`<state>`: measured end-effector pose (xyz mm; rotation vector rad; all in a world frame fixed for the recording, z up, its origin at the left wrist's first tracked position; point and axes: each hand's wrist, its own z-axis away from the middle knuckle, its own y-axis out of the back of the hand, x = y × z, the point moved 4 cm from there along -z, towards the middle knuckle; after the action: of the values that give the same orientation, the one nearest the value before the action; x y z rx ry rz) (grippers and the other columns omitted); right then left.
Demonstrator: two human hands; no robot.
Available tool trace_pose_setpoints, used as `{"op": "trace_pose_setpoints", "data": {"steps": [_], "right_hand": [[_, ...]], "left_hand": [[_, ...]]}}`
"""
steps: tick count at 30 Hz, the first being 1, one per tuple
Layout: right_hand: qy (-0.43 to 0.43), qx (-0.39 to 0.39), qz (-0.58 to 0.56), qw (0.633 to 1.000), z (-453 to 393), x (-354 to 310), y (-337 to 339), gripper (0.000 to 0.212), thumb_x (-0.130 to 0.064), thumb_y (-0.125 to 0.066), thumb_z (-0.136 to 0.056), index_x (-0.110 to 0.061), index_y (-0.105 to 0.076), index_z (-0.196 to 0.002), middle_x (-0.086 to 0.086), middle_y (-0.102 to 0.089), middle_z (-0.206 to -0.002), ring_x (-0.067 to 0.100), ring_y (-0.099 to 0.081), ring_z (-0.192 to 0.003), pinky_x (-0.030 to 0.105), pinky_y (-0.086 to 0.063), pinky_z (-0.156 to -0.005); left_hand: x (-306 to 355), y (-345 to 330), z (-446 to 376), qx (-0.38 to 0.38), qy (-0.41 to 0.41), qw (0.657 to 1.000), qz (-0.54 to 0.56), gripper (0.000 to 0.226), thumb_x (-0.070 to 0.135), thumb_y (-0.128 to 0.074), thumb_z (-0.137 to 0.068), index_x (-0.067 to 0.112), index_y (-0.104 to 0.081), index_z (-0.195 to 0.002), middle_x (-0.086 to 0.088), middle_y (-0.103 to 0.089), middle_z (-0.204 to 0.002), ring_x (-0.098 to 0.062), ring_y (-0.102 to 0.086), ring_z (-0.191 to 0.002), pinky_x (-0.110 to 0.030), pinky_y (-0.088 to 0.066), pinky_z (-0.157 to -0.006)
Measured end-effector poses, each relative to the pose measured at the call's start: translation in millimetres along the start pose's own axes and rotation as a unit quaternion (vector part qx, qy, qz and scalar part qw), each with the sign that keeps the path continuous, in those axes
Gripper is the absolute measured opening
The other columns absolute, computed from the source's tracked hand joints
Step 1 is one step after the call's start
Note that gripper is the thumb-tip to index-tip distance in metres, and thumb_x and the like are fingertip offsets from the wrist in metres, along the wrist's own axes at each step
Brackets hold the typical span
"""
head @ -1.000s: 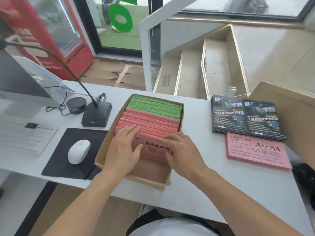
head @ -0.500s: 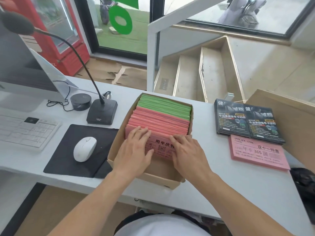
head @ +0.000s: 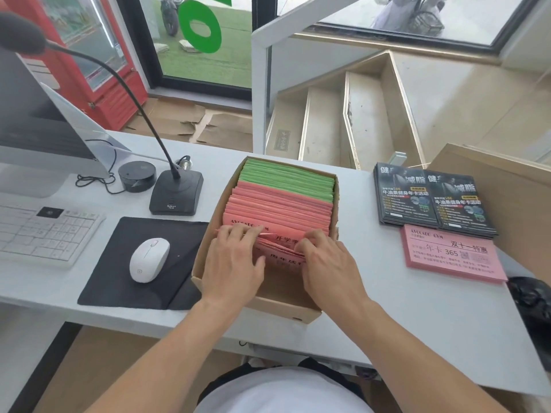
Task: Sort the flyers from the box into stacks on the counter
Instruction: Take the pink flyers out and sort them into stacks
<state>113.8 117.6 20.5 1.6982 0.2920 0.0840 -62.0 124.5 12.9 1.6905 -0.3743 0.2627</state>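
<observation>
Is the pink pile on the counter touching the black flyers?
Touching. In the head view, the pink pile's far edge overlaps the black flyers' near edge, with no counter showing between.

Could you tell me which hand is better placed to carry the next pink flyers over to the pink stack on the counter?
The right hand, probably. The pink stack lies right of the box, so the right hand is nearer, while the left hand would have to cross over it.

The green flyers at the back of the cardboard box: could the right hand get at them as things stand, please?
Probably yes: the green flyers stand uncovered in the open cardboard box, just beyond the right hand, which first must release the pink flyers.
</observation>
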Motion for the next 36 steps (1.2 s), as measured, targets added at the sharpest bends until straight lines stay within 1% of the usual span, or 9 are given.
{"op": "trace_pose_setpoints", "data": {"steps": [8, 12, 15, 19, 22, 25, 29, 31, 36], "right_hand": [[0.006, 0.045, 0.014, 0.999, 1, -6, 3, 0.050, -0.002, -0.071, -0.073, -0.020, -0.064, -0.119, 0.001, -0.064, -0.104, 0.026, -0.057, -0.097, 0.038, -0.049, -0.085], [0.010, 0.000, 0.014, 1.000, 3, -8, -2, 0.028, -0.015, -0.071, -0.082, -0.024, -0.071, -0.109, -0.004, -0.068, -0.101, 0.023, -0.058, -0.097, 0.037, -0.047, -0.089], [0.024, -0.055, 0.005, 0.998, 1, -11, -7, 0.029, -0.021, -0.065, -0.091, -0.030, -0.070, -0.118, -0.008, -0.072, -0.109, 0.019, -0.062, -0.101, 0.034, -0.044, -0.096], [0.005, -0.011, -0.019, 1.000, 0, -16, -2, 0.032, -0.023, -0.077, -0.085, -0.032, -0.074, -0.115, -0.010, -0.075, -0.101, 0.017, -0.070, -0.091, 0.033, -0.051, -0.093], [-0.001, -0.037, -0.010, 0.999, 0, -15, -3, 0.024, -0.025, -0.062, -0.096, -0.032, -0.071, -0.117, -0.011, -0.076, -0.106, 0.014, -0.070, -0.097, 0.030, -0.044, -0.101], [0.008, -0.014, -0.040, 0.999, 0, -15, 10, 0.025, -0.019, -0.066, -0.092, -0.032, -0.072, -0.113, -0.011, -0.077, -0.100, 0.018, -0.072, -0.087, 0.032, -0.053, -0.088], [-0.012, 0.073, -0.187, 0.980, 10, 8, 51, 0.029, -0.018, -0.076, -0.085, -0.036, -0.071, -0.107, -0.018, -0.076, -0.097, 0.009, -0.070, -0.075, 0.029, -0.057, -0.064], [-0.029, 0.059, -0.281, 0.957, 17, 30, 67, 0.027, -0.019, -0.074, -0.089, -0.037, -0.067, -0.107, -0.021, -0.075, -0.097, 0.008, -0.068, -0.076, 0.029, -0.056, -0.064], [-0.133, 0.115, -0.467, 0.866, 41, 86, 109, 0.028, -0.013, -0.082, -0.081, -0.033, -0.067, -0.092, -0.023, -0.073, -0.086, 0.005, -0.068, -0.080, 0.014, -0.051, -0.064]], "left_hand": [[-2, -1, 1, -0.005, 0.016, 1.000, 0.020, 0.031, 0.029, -0.068, -0.094, 0.028, -0.068, -0.124, 0.011, -0.064, -0.121, -0.012, -0.051, -0.120, -0.034, -0.041, -0.108], [-1, 0, 0, -0.007, 0.018, 1.000, 0.020, 0.022, 0.030, -0.069, -0.092, 0.029, -0.069, -0.114, 0.012, -0.066, -0.116, -0.011, -0.053, -0.116, -0.033, -0.042, -0.106], [-1, 0, 0, -0.007, 0.013, 1.000, 0.007, 0.018, 0.032, -0.069, -0.091, 0.030, -0.067, -0.108, 0.012, -0.067, -0.113, -0.011, -0.054, -0.113, -0.033, -0.041, -0.105], [-1, -1, -1, 0.004, 0.013, 1.000, 0.020, 0.021, 0.032, -0.069, -0.092, 0.028, -0.068, -0.112, 0.010, -0.067, -0.116, -0.012, -0.056, -0.115, -0.033, -0.043, -0.105], [-1, -2, -4, -0.004, 0.011, 1.000, 0.014, 0.021, 0.033, -0.069, -0.091, 0.029, -0.068, -0.112, 0.011, -0.068, -0.116, -0.012, -0.055, -0.115, -0.033, -0.040, -0.106], [-4, 7, -3, -0.010, 0.007, 1.000, -0.015, 0.022, 0.035, -0.072, -0.088, 0.029, -0.070, -0.109, 0.011, -0.070, -0.112, -0.013, -0.056, -0.112, -0.034, -0.032, -0.100], [-8, 60, -8, 0.042, -0.015, 0.999, -0.031, 0.006, 0.032, -0.081, -0.081, 0.035, -0.075, -0.082, 0.017, -0.068, -0.083, -0.011, -0.057, -0.085, -0.035, -0.025, -0.080], [0, 90, -11, 0.038, -0.030, 0.997, 0.064, 0.007, 0.034, -0.086, -0.078, 0.035, -0.079, -0.080, 0.019, -0.068, -0.077, -0.004, -0.058, -0.078, -0.041, -0.038, -0.083], [64, 98, -10, -0.088, -0.007, 0.937, 0.337, 0.019, 0.013, -0.090, -0.069, 0.026, -0.081, -0.080, 0.012, -0.074, -0.081, -0.009, -0.069, -0.081, -0.024, -0.054, -0.070]]}}
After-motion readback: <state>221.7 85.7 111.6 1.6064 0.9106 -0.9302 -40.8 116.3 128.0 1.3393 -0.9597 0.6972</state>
